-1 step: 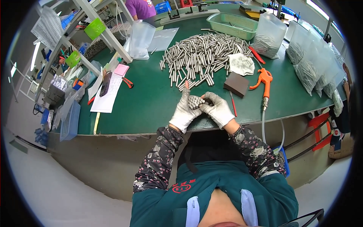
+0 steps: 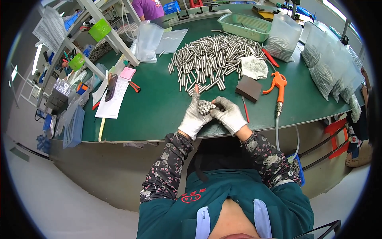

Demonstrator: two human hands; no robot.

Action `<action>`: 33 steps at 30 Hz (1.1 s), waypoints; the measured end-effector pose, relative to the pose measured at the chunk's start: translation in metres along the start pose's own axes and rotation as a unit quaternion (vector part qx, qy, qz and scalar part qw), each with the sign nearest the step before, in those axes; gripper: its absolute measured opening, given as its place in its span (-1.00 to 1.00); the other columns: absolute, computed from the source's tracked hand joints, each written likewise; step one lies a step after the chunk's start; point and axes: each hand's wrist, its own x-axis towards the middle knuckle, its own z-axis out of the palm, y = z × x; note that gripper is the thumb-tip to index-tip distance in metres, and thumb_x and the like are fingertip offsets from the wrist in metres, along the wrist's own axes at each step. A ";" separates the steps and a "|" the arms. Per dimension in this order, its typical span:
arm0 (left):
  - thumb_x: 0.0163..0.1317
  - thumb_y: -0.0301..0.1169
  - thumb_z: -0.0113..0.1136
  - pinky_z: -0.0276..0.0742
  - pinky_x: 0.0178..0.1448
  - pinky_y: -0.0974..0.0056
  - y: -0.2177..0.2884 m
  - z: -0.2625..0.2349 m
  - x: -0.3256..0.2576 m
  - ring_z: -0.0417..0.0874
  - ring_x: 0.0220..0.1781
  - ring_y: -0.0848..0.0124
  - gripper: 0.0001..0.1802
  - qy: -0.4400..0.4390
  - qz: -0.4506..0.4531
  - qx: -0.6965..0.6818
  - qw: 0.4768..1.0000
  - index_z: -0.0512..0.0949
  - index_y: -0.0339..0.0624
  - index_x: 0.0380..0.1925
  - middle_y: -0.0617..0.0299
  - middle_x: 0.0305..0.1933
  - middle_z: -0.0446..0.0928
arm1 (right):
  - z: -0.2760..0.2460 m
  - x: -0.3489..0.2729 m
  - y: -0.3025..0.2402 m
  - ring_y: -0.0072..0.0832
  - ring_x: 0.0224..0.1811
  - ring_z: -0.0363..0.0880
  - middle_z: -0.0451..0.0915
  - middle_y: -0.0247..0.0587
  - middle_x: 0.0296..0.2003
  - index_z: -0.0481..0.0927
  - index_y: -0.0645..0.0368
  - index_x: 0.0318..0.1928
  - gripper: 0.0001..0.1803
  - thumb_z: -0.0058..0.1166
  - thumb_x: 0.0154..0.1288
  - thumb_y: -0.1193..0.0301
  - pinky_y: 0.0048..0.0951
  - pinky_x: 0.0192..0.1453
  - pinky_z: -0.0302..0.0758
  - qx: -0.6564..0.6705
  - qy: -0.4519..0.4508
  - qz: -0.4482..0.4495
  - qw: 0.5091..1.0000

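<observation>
A tight bundle of short metal pins (image 2: 206,107), seen end-on, sits between my hands near the table's front edge. My left hand (image 2: 195,116), in a white glove with bare fingertips, closes round its left side, thumb pointing up and away. From the right, my gloved right hand (image 2: 229,114) curls its fingers against the same bundle. The pins' ends look roughly level; their far ends are hidden. Beyond my hands a wide heap of loose metal pins (image 2: 215,55) is spread over the green table (image 2: 155,95).
Right of my hands lie a brown block (image 2: 248,89), a thin red-handled tool (image 2: 245,109), an orange air gun (image 2: 280,83) with a hose and a white cloth (image 2: 254,67). Pin-filled bags (image 2: 326,67) and a green basket (image 2: 244,27) stand farther back. Papers (image 2: 111,101) and a phone lie left.
</observation>
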 end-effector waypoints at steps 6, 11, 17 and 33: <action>-0.15 -0.61 0.35 0.46 -0.21 0.48 -0.006 0.000 0.000 0.48 -0.33 0.58 0.18 0.001 0.000 -0.048 0.999 -0.25 0.19 0.34 0.35 -0.32 0.45 | 0.000 0.000 0.000 -0.58 -0.31 0.52 0.56 -0.22 -0.37 0.48 0.26 -0.19 -0.73 0.11 0.03 0.54 -0.59 -0.18 0.45 0.020 -0.011 0.013 1.000; -0.16 -0.60 0.36 0.47 -0.19 0.46 -0.002 0.000 0.001 0.49 -0.31 0.57 0.20 -0.003 0.003 -0.024 1.000 -0.28 0.16 0.34 0.33 -0.30 0.46 | -0.001 0.001 0.003 -0.61 -0.32 0.50 0.54 -0.24 -0.38 0.48 0.26 -0.18 -0.73 0.10 0.03 0.54 -0.60 -0.19 0.45 0.020 -0.005 0.004 1.000; -0.16 -0.59 0.37 0.47 -0.19 0.46 -0.004 0.001 0.000 0.50 -0.30 0.56 0.22 0.002 0.003 -0.025 1.000 -0.31 0.19 0.34 0.31 -0.29 0.46 | 0.000 0.000 0.001 -0.63 -0.32 0.49 0.54 -0.23 -0.37 0.48 0.27 -0.17 -0.72 0.10 0.03 0.54 -0.60 -0.19 0.44 0.011 0.000 0.009 1.000; -0.22 -0.74 0.25 0.42 -0.08 0.46 0.001 -0.006 -0.002 0.46 -0.23 0.54 0.21 -0.066 0.005 -0.136 0.988 -0.26 0.27 0.34 0.29 -0.24 0.45 | -0.002 -0.008 -0.002 -0.61 -0.35 0.47 0.52 -0.27 -0.37 0.49 0.24 -0.15 -0.66 0.19 -0.01 0.54 -0.59 -0.23 0.43 -0.071 -0.003 -0.059 0.996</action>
